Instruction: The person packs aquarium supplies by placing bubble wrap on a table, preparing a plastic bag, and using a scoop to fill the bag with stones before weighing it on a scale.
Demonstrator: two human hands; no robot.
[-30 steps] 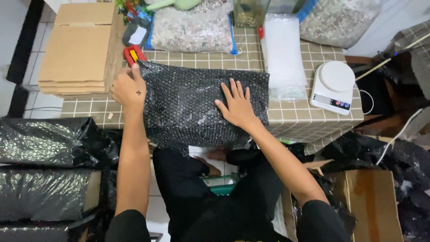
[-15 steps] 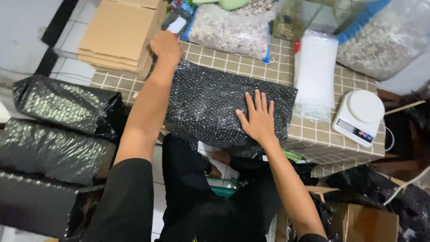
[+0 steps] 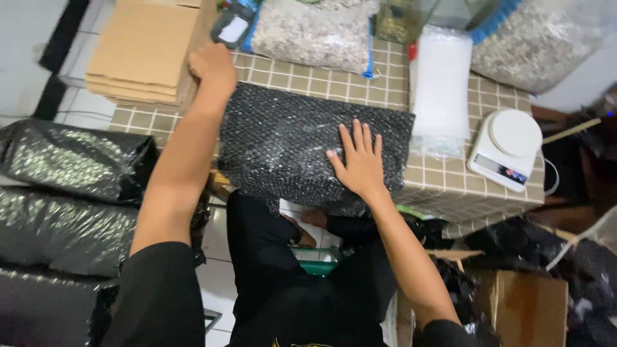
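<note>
A sheet of black bubble wrap [image 3: 289, 141] lies over the near edge of a tiled table [image 3: 450, 186]. My right hand [image 3: 360, 160] rests flat on the wrap's right part, fingers spread and empty. My left hand [image 3: 212, 67] is at the wrap's far left corner, by the table's left edge. Its fingers are curled, and I cannot see whether they hold anything. A dark flat object with a white face [image 3: 234, 26] lies just beyond that hand.
Flattened cardboard [image 3: 141, 51] is stacked left of the table. Two bags of gravel [image 3: 308, 32] [image 3: 540, 45], a pile of clear bags [image 3: 440, 90] and a white kitchen scale [image 3: 508, 148] sit on it. Black sacks [image 3: 71, 160] lie at left, a cardboard box [image 3: 527, 308] at lower right.
My view has shifted to the left and tilted. The left hand stays curled near the wrap's far left corner, where a red object showed earlier. The right hand stays pressed on the wrap.
</note>
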